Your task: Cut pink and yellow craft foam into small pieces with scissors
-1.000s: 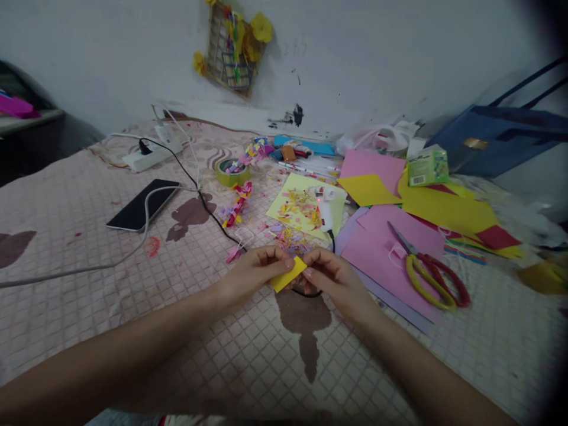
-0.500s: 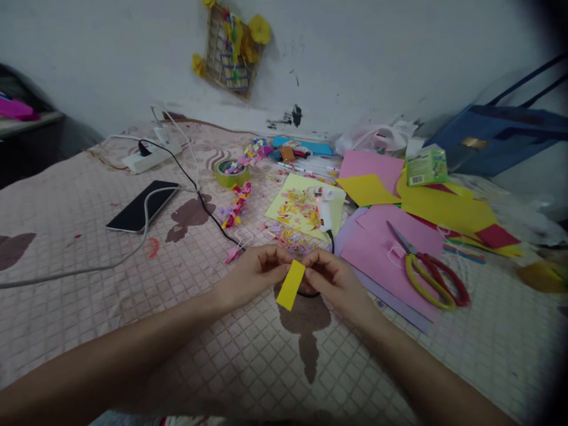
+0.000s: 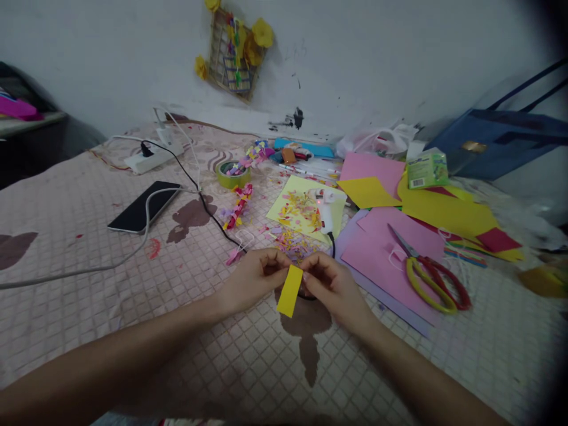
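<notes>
A small yellow paper strip (image 3: 290, 293) hangs between my two hands, its long end pointing down toward me. My left hand (image 3: 257, 278) pinches its upper left edge between thumb and fingers. From the other side, my right hand (image 3: 332, 284) grips the upper right edge the same way. Just beyond my fingers lie many tiny paper scraps (image 3: 296, 242). Behind them a white glue gun (image 3: 325, 212), with a small red light showing, rests on a pale yellow sheet (image 3: 284, 201) strewn with more scraps.
Scissors (image 3: 432, 278) with red and yellow handles lie on pink paper (image 3: 377, 248) at the right. Left of centre are a tape roll (image 3: 233, 174) and a black cable (image 3: 208, 207). A phone (image 3: 144, 207) and a power strip (image 3: 153, 157) lie farther left.
The yellow paper strip and both hands have shifted very slightly lower in view. Both hands keep their pinch on it; the whole view has tilted slightly.
</notes>
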Demonstrator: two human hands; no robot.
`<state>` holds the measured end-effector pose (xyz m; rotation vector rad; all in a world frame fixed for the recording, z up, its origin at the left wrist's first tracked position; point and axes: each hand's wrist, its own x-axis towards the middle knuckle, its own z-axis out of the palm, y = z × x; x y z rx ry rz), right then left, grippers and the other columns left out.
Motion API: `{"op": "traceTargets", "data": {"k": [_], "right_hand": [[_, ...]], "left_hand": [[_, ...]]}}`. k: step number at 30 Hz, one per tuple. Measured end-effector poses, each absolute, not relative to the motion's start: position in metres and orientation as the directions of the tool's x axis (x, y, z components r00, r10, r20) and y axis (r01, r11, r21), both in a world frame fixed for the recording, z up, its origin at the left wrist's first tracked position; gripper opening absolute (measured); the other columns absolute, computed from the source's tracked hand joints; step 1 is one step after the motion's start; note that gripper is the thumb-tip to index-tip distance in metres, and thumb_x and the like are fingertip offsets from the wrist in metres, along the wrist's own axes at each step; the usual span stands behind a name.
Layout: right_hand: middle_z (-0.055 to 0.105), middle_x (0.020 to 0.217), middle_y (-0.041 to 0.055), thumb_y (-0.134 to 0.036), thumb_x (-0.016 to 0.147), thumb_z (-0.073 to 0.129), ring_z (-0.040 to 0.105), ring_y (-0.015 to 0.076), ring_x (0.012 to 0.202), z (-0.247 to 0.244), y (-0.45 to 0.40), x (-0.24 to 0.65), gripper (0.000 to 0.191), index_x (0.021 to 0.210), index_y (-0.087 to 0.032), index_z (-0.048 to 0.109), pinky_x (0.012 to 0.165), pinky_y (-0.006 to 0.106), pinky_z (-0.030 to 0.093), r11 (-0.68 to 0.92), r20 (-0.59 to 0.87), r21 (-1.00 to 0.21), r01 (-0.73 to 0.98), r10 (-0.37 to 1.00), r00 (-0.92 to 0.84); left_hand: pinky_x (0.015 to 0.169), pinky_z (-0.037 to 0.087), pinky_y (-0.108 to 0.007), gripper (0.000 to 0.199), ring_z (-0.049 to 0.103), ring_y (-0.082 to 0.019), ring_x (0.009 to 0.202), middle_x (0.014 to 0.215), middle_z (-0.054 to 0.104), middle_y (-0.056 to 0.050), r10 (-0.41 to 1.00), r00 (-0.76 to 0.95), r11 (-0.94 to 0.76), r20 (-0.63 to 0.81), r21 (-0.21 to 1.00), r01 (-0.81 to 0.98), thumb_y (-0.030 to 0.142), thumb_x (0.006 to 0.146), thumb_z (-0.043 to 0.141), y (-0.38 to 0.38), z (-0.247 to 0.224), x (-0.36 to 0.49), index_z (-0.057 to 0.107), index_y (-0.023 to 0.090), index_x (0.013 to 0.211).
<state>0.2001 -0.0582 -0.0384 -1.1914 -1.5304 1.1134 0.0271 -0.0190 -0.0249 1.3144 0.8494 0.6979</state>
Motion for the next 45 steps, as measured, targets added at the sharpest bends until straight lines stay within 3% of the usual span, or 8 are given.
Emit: {"op": "traceTargets", "data": {"k": [4, 8, 14, 18, 24, 30, 45], "right_hand": [[0.060, 0.089, 0.0029, -0.013, 0.080, 0.055, 0.059, 0.0140, 0.074, -0.036, -0.061, 0.200, 0.018, 0.095, -0.022, 0.057, 0.064, 0.027, 0.049, 0.380, 0.362, -0.842, 0.382, 0.924, -0.121], [0.062, 0.088, 0.0036, -0.011, 0.083, 0.054, 0.059, 0.0165, 0.080, -0.035, -0.063, 0.201, 0.018, 0.094, -0.023, 0.059, 0.068, 0.029, 0.050, 0.535, 0.526, -0.680, 0.501, 0.832, -0.175], [0.063, 0.083, 0.0033, -0.014, 0.086, 0.053, 0.060, 0.0161, 0.077, -0.035, -0.063, 0.200, 0.011, 0.085, -0.022, 0.060, 0.066, 0.029, 0.049, 0.509, 0.522, -0.678, 0.531, 0.841, -0.140], [0.063, 0.082, 0.0028, -0.013, 0.086, 0.054, 0.060, 0.0154, 0.076, -0.035, -0.063, 0.201, 0.011, 0.088, -0.022, 0.061, 0.066, 0.028, 0.050, 0.534, 0.535, -0.648, 0.543, 0.826, -0.175], [0.064, 0.091, 0.0065, -0.009, 0.087, 0.050, 0.062, 0.0172, 0.085, -0.037, -0.063, 0.206, 0.022, 0.102, -0.023, 0.061, 0.072, 0.029, 0.053, 0.669, 0.643, -0.443, 0.597, 0.701, -0.309], [0.066, 0.095, 0.0084, -0.012, 0.089, 0.050, 0.064, 0.0184, 0.088, -0.040, -0.063, 0.210, 0.025, 0.108, -0.022, 0.062, 0.073, 0.031, 0.055, 0.698, 0.671, -0.307, 0.647, 0.641, -0.373], [0.066, 0.100, 0.0124, -0.008, 0.089, 0.049, 0.064, 0.0191, 0.090, -0.041, -0.058, 0.215, 0.029, 0.113, -0.018, 0.062, 0.074, 0.032, 0.057, 0.744, 0.687, -0.233, 0.627, 0.582, -0.435]], "left_hand": [[0.064, 0.046, -0.023, 0.015, 0.058, -0.011, 0.065, 0.070, 0.063, -0.001, 0.831, 0.538, 0.166, -0.142, 0.986, 0.003, 0.028, 0.074, 0.067, -0.019, -0.027, 0.027, 0.062, 0.013, 0.076], [0.065, 0.047, -0.024, 0.021, 0.060, -0.012, 0.066, 0.070, 0.065, -0.003, 0.788, 0.597, 0.222, -0.149, 0.974, -0.050, 0.032, 0.075, 0.068, -0.020, -0.027, 0.027, 0.060, 0.013, 0.074], [0.064, 0.047, -0.023, 0.024, 0.061, -0.011, 0.064, 0.070, 0.068, -0.003, 0.760, 0.616, 0.304, -0.206, 0.951, -0.056, 0.035, 0.072, 0.071, -0.021, -0.029, 0.028, 0.061, 0.012, 0.076], [0.065, 0.049, -0.023, 0.026, 0.063, -0.011, 0.065, 0.073, 0.070, -0.005, 0.720, 0.642, 0.359, -0.264, 0.933, -0.019, 0.036, 0.074, 0.069, -0.021, -0.030, 0.027, 0.064, 0.011, 0.078], [0.063, 0.048, -0.021, 0.023, 0.062, -0.011, 0.063, 0.066, 0.067, -0.002, 0.744, 0.624, 0.355, -0.239, 0.932, -0.067, 0.034, 0.072, 0.071, -0.020, -0.030, 0.027, 0.065, 0.012, 0.073], [0.061, 0.049, -0.020, 0.024, 0.060, -0.009, 0.060, 0.067, 0.065, 0.000, 0.768, 0.594, 0.376, -0.240, 0.919, -0.114, 0.033, 0.067, 0.074, -0.019, -0.031, 0.028, 0.066, 0.011, 0.074], [0.071, 0.052, -0.027, 0.019, 0.064, -0.012, 0.066, 0.075, 0.070, -0.003, 0.761, 0.596, 0.414, -0.256, 0.899, -0.143, 0.029, 0.074, 0.069, -0.017, -0.030, 0.026, 0.067, 0.011, 0.081]]}}
